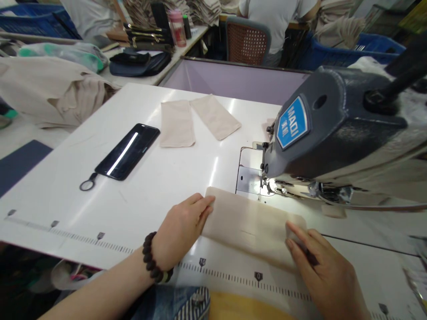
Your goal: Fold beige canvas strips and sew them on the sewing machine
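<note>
A beige fabric strip (250,226) lies flat on the white sewing table (100,195), just in front of the sewing machine's presser foot (276,187). My left hand (182,229) holds the strip's left end, and a dark bead bracelet (151,258) circles that wrist. My right hand (316,266) rests on the strip's right end, with its fingers spread on top. The strip's underside is hidden. Two more beige fabric pieces (176,123) (215,116) lie beyond, near a black smartphone (126,151) with a ring strap.
The grey MADI sewing machine head (320,129) fills the right side above a metal needle plate (248,180). A measuring scale (233,275) runs along the table's near edge. Behind, a seated co-worker (276,22), blue crates (353,55) and stacked fabric (203,9) stand close by.
</note>
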Action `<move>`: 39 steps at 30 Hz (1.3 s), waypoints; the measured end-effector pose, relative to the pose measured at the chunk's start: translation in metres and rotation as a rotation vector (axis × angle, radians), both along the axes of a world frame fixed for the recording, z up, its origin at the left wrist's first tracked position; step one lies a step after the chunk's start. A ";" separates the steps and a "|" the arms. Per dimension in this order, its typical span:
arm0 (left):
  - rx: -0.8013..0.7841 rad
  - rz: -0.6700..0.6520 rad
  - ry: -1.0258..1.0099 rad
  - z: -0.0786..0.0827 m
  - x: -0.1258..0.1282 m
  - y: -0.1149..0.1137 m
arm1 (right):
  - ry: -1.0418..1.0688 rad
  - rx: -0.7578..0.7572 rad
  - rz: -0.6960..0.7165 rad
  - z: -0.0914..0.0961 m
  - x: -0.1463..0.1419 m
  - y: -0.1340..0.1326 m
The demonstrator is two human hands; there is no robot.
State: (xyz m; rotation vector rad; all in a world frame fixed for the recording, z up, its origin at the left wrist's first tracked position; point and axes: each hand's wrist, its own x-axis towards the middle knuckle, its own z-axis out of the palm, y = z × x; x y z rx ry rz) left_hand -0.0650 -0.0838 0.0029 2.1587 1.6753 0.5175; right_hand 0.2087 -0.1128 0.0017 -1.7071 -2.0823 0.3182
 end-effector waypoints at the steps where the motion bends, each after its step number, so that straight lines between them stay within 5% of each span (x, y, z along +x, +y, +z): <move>1: -0.010 -0.001 -0.002 0.000 0.000 0.000 | 0.005 -0.006 0.000 -0.001 0.000 0.000; 27: 0.114 -0.057 0.065 -0.016 -0.012 0.004 | 0.135 -0.125 -0.022 0.007 -0.008 0.004; 39: 0.091 -0.087 0.198 -0.010 -0.009 0.006 | -0.228 -0.154 -0.112 0.017 -0.003 0.009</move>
